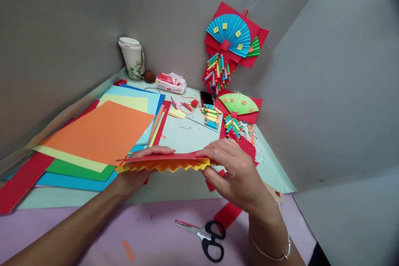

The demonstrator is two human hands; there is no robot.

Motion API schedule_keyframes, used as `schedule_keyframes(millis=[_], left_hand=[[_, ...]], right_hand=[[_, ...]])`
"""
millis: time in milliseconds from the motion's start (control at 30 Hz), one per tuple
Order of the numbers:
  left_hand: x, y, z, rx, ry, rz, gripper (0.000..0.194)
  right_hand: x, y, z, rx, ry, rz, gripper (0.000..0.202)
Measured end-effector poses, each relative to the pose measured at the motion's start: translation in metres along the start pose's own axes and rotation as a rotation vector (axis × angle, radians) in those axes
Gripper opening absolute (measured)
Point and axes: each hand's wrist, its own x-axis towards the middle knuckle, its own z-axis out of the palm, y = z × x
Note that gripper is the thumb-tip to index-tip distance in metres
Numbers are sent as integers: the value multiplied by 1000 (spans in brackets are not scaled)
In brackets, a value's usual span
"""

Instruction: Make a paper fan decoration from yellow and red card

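Raised above the work surface is a red paper sheet (174, 156) with a yellow pleated paper fan (168, 164) on its underside, seen nearly edge-on. My left hand (146, 156) supports the left end, its fingers partly hidden behind the red sheet. At the right end, my right hand (235, 170) pinches the sheet and pleats between thumb and fingers. Below, black-handled scissors (207, 232) lie on the pink cloth, near a red paper strip (229, 215).
Coloured paper sheets (102, 133) are stacked at left. Behind stand a white cup (132, 58) and a tissue pack (171, 83). Small paper rolls (211, 116) lie mid-table. A finished-looking light green fan (239, 103) rests at right; a blue fan decoration (229, 33) hangs by the grey wall.
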Motion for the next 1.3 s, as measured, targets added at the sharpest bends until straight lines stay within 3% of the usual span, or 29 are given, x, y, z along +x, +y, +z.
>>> schedule_keyframes(millis=[167,500,667,867,1067,1300], left_hand=[[1,1,1,-16,-14,9,49],[2,-6,1,-39,56,13,25],[2,-12,4,25,200,-104,29],[3,-5,10,67,8,-190,19],[-1,-1,14,56,-57,-169,20],[-2,-1,10,-41,132,-201,16]], right_hand=[[1,0,1,1,7,-2,20],[1,2,1,23,24,9,17],[1,2,2,34,56,39,12],[3,10,1,96,84,335,9],[3,27,-1,242,25,589,25],[2,34,-8,134,110,677,46]])
